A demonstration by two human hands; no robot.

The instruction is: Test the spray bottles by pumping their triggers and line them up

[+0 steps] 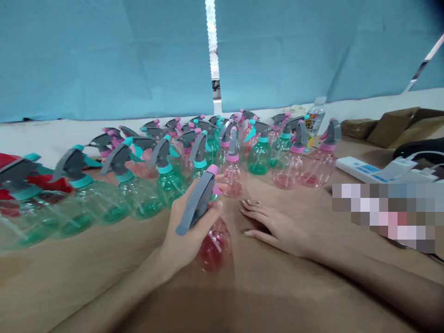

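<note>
The left hand (pixel 185 233) grips a pink spray bottle (pixel 213 247) near the middle of the brown desk (pixel 86 273), its fingers (pixel 211 208) curled around the neck under the grey trigger head, and the bottle leans to the right. Just right of it, the right hand (pixel 275 226) lies palm-down on the desk with its fingers straight and close together, holding nothing. Rows of green and pink spray bottles (pixel 166 178) stand farther back. A white power strip (pixel 360 169) lies to the right.

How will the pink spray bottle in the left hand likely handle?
The pink spray bottle looks clear and empty, so probably light. Its round body may roll if laid down. The left hand wraps its neck: likely secure.
</note>
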